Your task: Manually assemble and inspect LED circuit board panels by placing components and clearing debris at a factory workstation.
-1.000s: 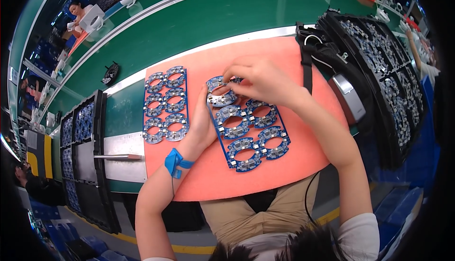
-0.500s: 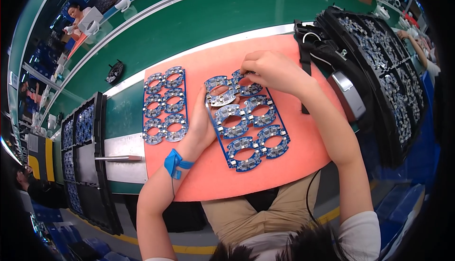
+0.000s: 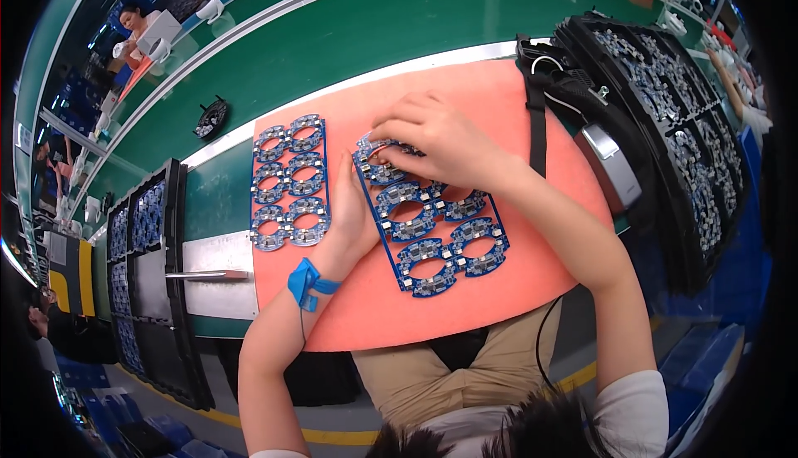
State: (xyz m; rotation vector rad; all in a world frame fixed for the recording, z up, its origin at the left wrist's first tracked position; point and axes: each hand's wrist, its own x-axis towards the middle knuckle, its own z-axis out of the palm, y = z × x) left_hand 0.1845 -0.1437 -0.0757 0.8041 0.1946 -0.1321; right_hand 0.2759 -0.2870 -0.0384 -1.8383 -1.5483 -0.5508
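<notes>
A long green work surface (image 3: 374, 67) stretches across the view, and on it, in front of the person, lies a salmon-pink foam mat (image 3: 357, 312) with a curved near edge. Over the middle of the mat, set at a slant, is a blue panel of ring-shaped circuit boards (image 3: 431, 207); a similar blue six-ring circuit panel (image 3: 288, 179) lies on the mat to its left, apart from it. The step in hand appears to be close handwork at the far end of the slanted panel: the left hand (image 3: 353, 215) has its grip closed on the left edge near the far corner, while the right hand (image 3: 450, 144) arches over the top pair of rings, its fingers bent toward the left one. The right fingertips are partly hidden, so I cannot tell whether that grip is pinching something or merely touching. From here, the next move seems to call for a steady left hold, so that the panel does not flex or slide, and a light right-hand touch among the crowded parts. The panel's two nearer rows show four whole rings, each with a rounded opening, joined by short bridges, with narrow blue rails down the long sides; the far right ring is mostly covered. Tiny grey, black and whitish components crowd the rings' upper faces.
</notes>
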